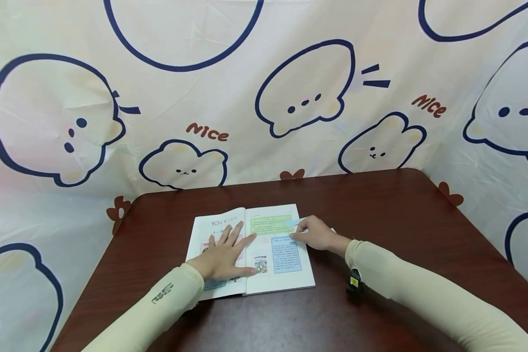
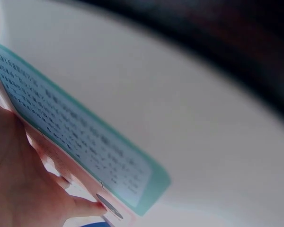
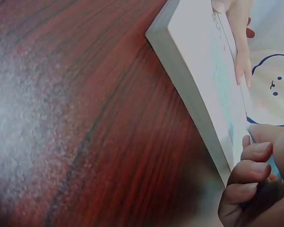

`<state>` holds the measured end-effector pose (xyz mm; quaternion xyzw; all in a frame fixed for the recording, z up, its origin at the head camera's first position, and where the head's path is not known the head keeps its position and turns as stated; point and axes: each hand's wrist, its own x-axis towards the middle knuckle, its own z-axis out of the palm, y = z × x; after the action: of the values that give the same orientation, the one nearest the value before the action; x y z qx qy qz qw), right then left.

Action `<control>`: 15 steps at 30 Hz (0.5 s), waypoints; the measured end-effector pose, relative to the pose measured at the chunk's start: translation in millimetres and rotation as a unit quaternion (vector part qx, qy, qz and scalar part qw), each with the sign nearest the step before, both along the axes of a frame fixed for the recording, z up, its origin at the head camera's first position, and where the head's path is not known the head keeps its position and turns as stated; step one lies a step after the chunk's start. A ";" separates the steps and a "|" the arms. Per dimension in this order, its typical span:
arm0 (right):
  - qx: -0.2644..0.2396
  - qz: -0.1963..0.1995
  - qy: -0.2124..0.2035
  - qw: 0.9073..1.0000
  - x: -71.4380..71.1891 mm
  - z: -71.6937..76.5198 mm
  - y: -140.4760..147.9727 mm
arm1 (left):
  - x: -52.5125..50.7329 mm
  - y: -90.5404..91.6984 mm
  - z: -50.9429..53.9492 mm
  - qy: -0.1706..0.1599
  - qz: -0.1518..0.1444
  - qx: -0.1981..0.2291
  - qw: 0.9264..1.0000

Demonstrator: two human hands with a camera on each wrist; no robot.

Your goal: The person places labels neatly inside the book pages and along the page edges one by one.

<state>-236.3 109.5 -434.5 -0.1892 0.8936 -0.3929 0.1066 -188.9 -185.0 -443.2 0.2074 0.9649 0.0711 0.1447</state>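
Note:
An open book (image 1: pixel 264 286) with printed pages lies on the table. My left hand (image 1: pixel 222 256) rests on it with fingers spread, mostly over the left page and reaching across the centre fold. In the left wrist view, that hand (image 2: pixel 28 179) lies beside a teal-bordered text box on the page. At the outer edge of the right page, my right hand (image 1: pixel 314 233) pinches a light blue strip (image 1: pixel 294 222), whose end shows over the green text box. The right wrist view has the right hand (image 3: pixel 255 175) with fingers curled by the book's edge; the strip is mostly hidden there.
The dark reddish-brown table (image 1: pixel 264 322) extends around the book on all sides. A pale curtain (image 1: pixel 237 98) with cartoon outlines hangs behind the table and along both sides. A small black device (image 1: pixel 354 283) sits at the right wrist.

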 end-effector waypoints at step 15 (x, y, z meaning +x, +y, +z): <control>0.007 -0.018 -0.003 1.000 3.9 -8.9 -4.0 | -0.1 -0.5 -0.1 0.001 -0.002 0.002 1.000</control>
<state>-232.4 105.5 -443.5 -0.1708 0.8993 -0.3892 0.1031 -189.0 -185.5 -443.2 0.2098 0.9644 0.0730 0.1434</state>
